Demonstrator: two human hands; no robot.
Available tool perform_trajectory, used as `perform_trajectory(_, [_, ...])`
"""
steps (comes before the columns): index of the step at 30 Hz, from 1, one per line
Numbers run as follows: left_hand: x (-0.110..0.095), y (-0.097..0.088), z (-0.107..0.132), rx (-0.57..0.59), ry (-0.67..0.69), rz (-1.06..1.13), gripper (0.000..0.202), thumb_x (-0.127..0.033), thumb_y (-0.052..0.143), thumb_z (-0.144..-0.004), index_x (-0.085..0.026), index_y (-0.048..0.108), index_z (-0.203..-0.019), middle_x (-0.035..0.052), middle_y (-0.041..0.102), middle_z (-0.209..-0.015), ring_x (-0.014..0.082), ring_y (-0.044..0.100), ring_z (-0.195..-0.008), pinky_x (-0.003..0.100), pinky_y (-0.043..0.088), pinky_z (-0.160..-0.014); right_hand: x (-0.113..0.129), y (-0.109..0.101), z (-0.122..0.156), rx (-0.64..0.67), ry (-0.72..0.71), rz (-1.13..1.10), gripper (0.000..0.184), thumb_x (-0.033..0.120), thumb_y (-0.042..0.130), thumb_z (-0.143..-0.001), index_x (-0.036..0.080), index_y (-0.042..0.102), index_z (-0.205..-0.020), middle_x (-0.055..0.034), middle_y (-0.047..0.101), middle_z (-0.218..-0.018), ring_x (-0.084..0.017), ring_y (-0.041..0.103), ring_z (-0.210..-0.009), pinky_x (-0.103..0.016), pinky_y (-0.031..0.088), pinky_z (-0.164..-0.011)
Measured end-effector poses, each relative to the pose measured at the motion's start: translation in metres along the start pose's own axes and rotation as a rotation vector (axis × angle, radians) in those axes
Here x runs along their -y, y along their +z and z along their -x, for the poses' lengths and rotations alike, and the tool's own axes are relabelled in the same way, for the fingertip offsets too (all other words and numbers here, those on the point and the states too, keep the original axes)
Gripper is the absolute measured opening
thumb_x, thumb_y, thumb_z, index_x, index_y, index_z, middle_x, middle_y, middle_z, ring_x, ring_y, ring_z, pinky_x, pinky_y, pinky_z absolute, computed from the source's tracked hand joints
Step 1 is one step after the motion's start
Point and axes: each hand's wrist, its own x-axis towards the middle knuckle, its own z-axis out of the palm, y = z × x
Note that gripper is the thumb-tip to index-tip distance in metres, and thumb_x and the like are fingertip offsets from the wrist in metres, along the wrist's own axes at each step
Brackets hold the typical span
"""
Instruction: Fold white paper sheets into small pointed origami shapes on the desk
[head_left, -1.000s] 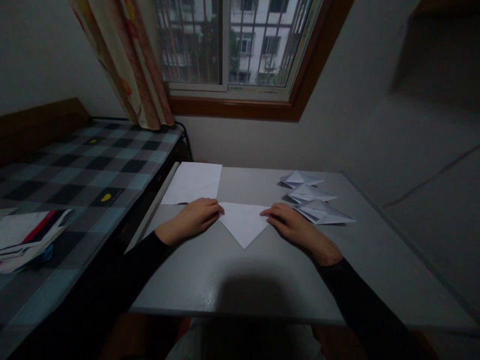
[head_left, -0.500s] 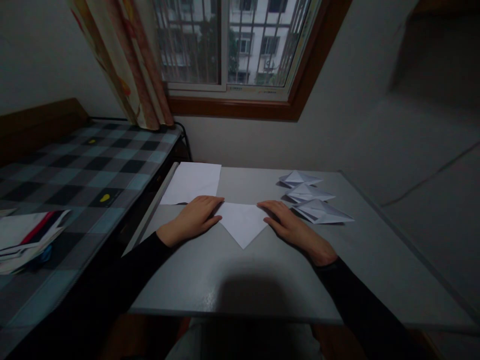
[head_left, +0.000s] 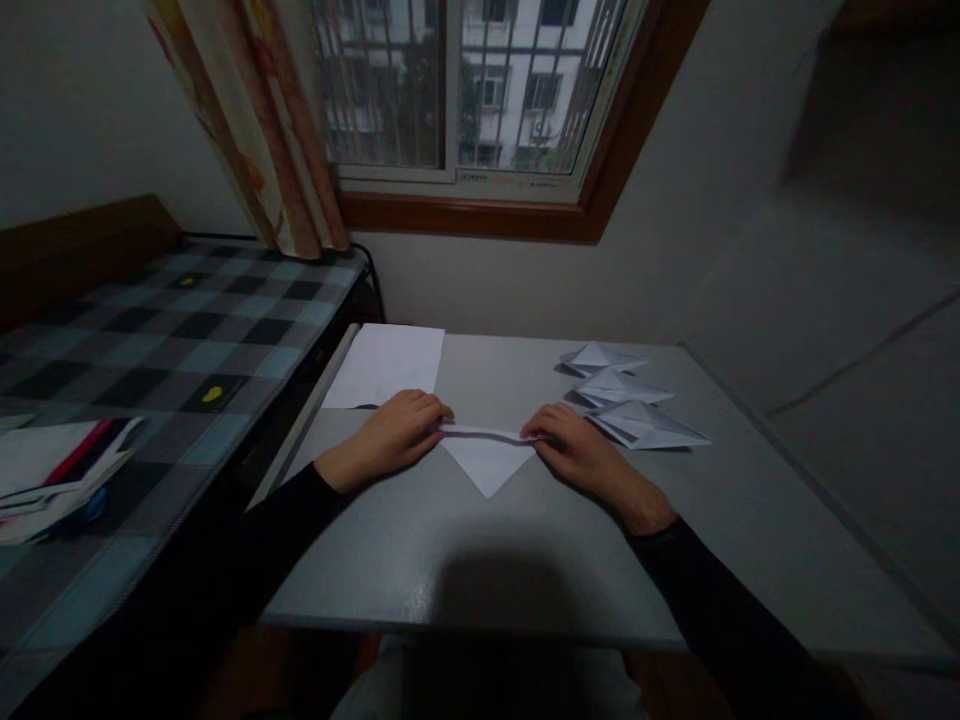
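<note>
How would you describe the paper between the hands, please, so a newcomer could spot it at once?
On the grey table below the window, look between the left hand and the right hand. The pointed paper spans that gap. Unlike the flat sheet and three folded papers nearby, its tip points to the table's near edge.

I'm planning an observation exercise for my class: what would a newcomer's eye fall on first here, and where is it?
Probably the pointed white paper on the table, its folded far edge held at both ends by the left hand and the right hand. Next, perhaps, the three folded paper shapes lined up beyond the right hand, and the bright barred window behind the table.
</note>
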Motion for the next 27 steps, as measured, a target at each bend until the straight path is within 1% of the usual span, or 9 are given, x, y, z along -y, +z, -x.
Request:
perform_trajectory(3, [0.000,-0.003,0.000,0.049,0.041,-0.029,0.017,-0.020,0.058,-0.108,-0.021,0.071,-0.119,0.0099,0.074,-0.114,0.0272,0.071,-0.106,0.044,0.057,-0.096,-0.001,0.000,0.001,0.017,-0.004,-0.010,0.025,0.005,0.062,-0.097,0.025,0.074,-0.107,-0.0070,0.074,-0.105,-0.028,0.067,-0.104,-0.043,0.055,-0.092])
perform_trajectory(6, [-0.001,-0.007,0.001,0.088,0.062,-0.024,0.019,-0.019,0.058,-0.108,-0.021,0.073,-0.119,0.0104,0.075,-0.117,0.0258,0.072,-0.104,0.040,0.056,-0.093,0.001,-0.001,0.003,0.037,0.009,-0.034,0.032,0.001,0.060,-0.091,0.025,0.074,-0.107,-0.0067,0.074,-0.106,-0.027,0.068,-0.103,-0.043,0.055,-0.091])
perform_trajectory(9, [-0.002,-0.014,0.003,0.126,0.069,0.016,0.018,-0.020,0.062,-0.105,-0.020,0.075,-0.119,0.0104,0.075,-0.120,0.0258,0.073,-0.106,0.040,0.057,-0.094,0.005,-0.005,0.004,0.068,0.019,-0.063,0.037,-0.001,0.061,-0.085,0.025,0.075,-0.109,-0.0071,0.074,-0.111,-0.027,0.069,-0.103,-0.042,0.056,-0.091])
perform_trajectory(13, [-0.001,-0.019,0.004,0.146,0.034,0.081,0.023,-0.033,0.071,-0.107,-0.020,0.073,-0.126,0.0110,0.074,-0.128,0.0265,0.073,-0.113,0.040,0.058,-0.098,0.008,-0.009,0.006,0.112,0.061,-0.072,0.027,0.010,0.071,-0.092,0.025,0.074,-0.115,-0.0073,0.072,-0.116,-0.025,0.068,-0.096,-0.039,0.056,-0.085])
perform_trajectory(16, [0.001,-0.018,0.003,0.153,0.039,0.075,0.024,-0.038,0.065,-0.113,-0.021,0.073,-0.127,0.0103,0.075,-0.127,0.0252,0.074,-0.112,0.039,0.058,-0.097,0.008,-0.010,0.006,0.137,0.083,-0.063,0.016,0.024,0.075,-0.101,0.025,0.074,-0.117,-0.0069,0.070,-0.113,-0.024,0.065,-0.091,-0.037,0.054,-0.082])
perform_trajectory(18, [0.002,-0.015,0.003,0.150,0.061,0.039,0.025,-0.040,0.059,-0.116,-0.022,0.074,-0.125,0.0096,0.076,-0.125,0.0246,0.074,-0.109,0.038,0.058,-0.095,0.008,-0.010,0.006,0.142,0.087,-0.054,0.016,0.031,0.077,-0.103,0.025,0.074,-0.117,-0.0067,0.069,-0.113,-0.024,0.064,-0.093,-0.038,0.054,-0.084])
perform_trajectory(20, [0.003,-0.011,0.002,0.139,0.081,-0.005,0.029,-0.043,0.056,-0.117,-0.021,0.075,-0.124,0.0095,0.077,-0.123,0.0245,0.074,-0.105,0.038,0.058,-0.092,0.007,-0.010,0.006,0.143,0.097,-0.051,0.024,0.036,0.083,-0.100,0.025,0.073,-0.119,-0.0070,0.068,-0.114,-0.025,0.065,-0.095,-0.039,0.055,-0.085])
perform_trajectory(24, [0.002,-0.004,0.001,0.108,0.068,-0.066,0.035,-0.043,0.050,-0.119,-0.020,0.076,-0.121,0.0104,0.077,-0.116,0.0247,0.074,-0.100,0.038,0.058,-0.088,0.005,-0.008,0.006,0.129,0.097,-0.040,0.036,0.037,0.090,-0.095,0.025,0.074,-0.124,-0.0084,0.069,-0.121,-0.028,0.067,-0.104,-0.042,0.057,-0.092])
perform_trajectory(27, [0.002,-0.002,0.002,0.087,0.042,-0.060,0.034,-0.038,0.047,-0.120,-0.019,0.076,-0.120,0.0114,0.076,-0.112,0.0246,0.073,-0.098,0.038,0.058,-0.087,0.005,-0.006,0.005,0.087,0.059,-0.010,0.028,0.033,0.084,-0.100,0.025,0.074,-0.125,-0.0092,0.070,-0.122,-0.030,0.067,-0.113,-0.047,0.056,-0.100])
